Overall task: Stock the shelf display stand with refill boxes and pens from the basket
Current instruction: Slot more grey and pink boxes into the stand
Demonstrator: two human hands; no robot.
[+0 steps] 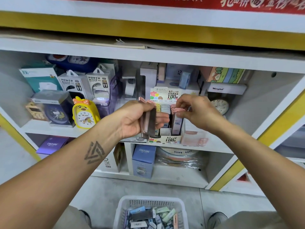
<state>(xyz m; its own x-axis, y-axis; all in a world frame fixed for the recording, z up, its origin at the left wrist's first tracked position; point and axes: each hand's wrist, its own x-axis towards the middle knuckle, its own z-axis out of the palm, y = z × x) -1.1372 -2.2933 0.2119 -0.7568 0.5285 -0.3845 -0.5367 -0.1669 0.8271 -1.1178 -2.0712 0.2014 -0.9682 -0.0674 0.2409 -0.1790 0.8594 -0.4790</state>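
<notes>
A cardboard display stand (166, 139) marked 0.7 HB 100 stands on the middle shelf, its slots holding yellow, grey and pink-capped refill boxes. My left hand (132, 119) grips a small stack of pink refill boxes (149, 121) just left of the stand. My right hand (196, 111) pinches the pink top of one refill box (177, 123) that stands upright in the stand's right slot. A white basket (149, 201) on the floor between my feet holds several more refill boxes.
The shelf carries power bank boxes (74, 85), a yellow duck alarm clock (85, 113), a round clock (220, 105) and assorted cartons. A blue CRUHRE box (143, 161) sits on the shelf below. Yellow-edged shelf frames flank both sides.
</notes>
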